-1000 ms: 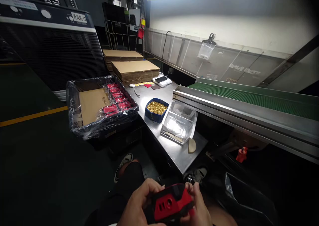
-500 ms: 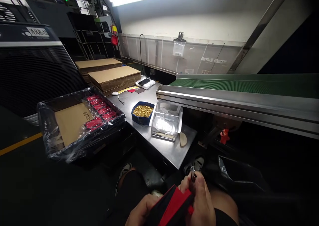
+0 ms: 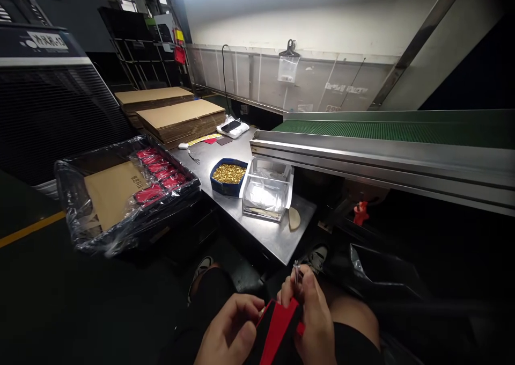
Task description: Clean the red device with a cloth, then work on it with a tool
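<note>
Head view: you hold the red-and-black housing (image 3: pixel 277 330) low over your lap, near the bottom edge, and the job looks mid-way: a small metal clip (image 3: pixel 296 271) is pinched in your right hand (image 3: pixel 316 322) just above it, not yet seated. Your left hand (image 3: pixel 229 333) curls closed around the housing's left side. Finished-looking red parts sit in the plastic-lined tray (image 3: pixel 120 193) at far left; brass pieces fill the blue bin (image 3: pixel 229 174) on the surface (image 3: pixel 277 236)

— What colours are you seeing?
— The part (image 3: pixel 277 330) in my fingers is red with black edging. The belt (image 3: pixel 386 129) is ribbed green, the dish (image 3: pixel 228 174) dark blue with gold pieces.
</note>
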### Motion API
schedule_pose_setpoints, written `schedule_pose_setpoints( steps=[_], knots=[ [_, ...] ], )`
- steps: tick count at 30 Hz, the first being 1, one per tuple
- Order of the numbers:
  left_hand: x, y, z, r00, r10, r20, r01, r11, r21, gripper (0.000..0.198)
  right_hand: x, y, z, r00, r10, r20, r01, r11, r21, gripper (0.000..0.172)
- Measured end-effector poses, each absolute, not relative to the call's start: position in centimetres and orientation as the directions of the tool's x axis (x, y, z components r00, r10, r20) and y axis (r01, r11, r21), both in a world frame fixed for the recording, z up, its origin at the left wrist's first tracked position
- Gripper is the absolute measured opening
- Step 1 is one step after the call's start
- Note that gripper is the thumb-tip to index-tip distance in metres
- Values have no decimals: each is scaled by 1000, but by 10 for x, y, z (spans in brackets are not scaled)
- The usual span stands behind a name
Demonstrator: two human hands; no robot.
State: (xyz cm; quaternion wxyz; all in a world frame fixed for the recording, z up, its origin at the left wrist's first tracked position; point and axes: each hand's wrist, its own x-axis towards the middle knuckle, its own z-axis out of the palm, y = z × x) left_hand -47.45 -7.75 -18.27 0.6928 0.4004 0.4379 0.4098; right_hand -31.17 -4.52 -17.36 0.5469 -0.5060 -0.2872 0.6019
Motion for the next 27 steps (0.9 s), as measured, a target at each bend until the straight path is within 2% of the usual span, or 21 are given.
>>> schedule_pose_setpoints(
  steps=[4, 6, 8, 11, 14, 17, 19, 23, 25, 27],
  knots=[
    [-479, -66, -179, 436, 834, -338, -50, 398, 916, 89, -318, -57, -171, 56, 980, -192, -205, -177, -963, 47],
    [-482, -64, -180, 432, 837, -336, 46, 352, 935, 101, -321, -63, -171, 16, 985, -174, -208, -167, -964, 46],
    [-486, -65, -183, 436, 844, -313, 78, 311, 947, 105, -323, -65, -173, 5, 986, -167, -243, -161, -957, 45],
    [-489, -67, -192, 396, 893, -215, 83, 199, 977, 99, -321, -56, -188, 101, 984, -146, -208, -122, -971, 44],
    [-490, -69, -204, 367, 930, -10, 155, -50, 987, 97, -313, -30, -217, 297, 951, -86, -1, -89, -996, 42],
    [-491, -71, -207, 376, 919, 116, 209, -206, 956, 96, -302, 1, -246, 358, 932, -57, 170, -125, -978, 41],
    [-491, -74, -203, 353, 933, 74, 260, -173, 950, 92, -296, 20, -260, 355, 935, -8, 286, -117, -951, 42],
    [-491, -78, -194, 339, 937, -88, 358, -42, 933, 89, -290, 47, -284, 340, 920, 193, 514, -9, -858, 39],
    [-492, -77, -196, 328, 932, -154, 381, 18, 924, 75, -290, 57, -297, 279, 931, 236, 601, 22, -799, 34],
    [-492, -76, -201, 314, 915, -253, 308, 154, 939, 54, -289, 65, -308, 222, 945, 240, 661, 35, -749, 27]
  ],
)
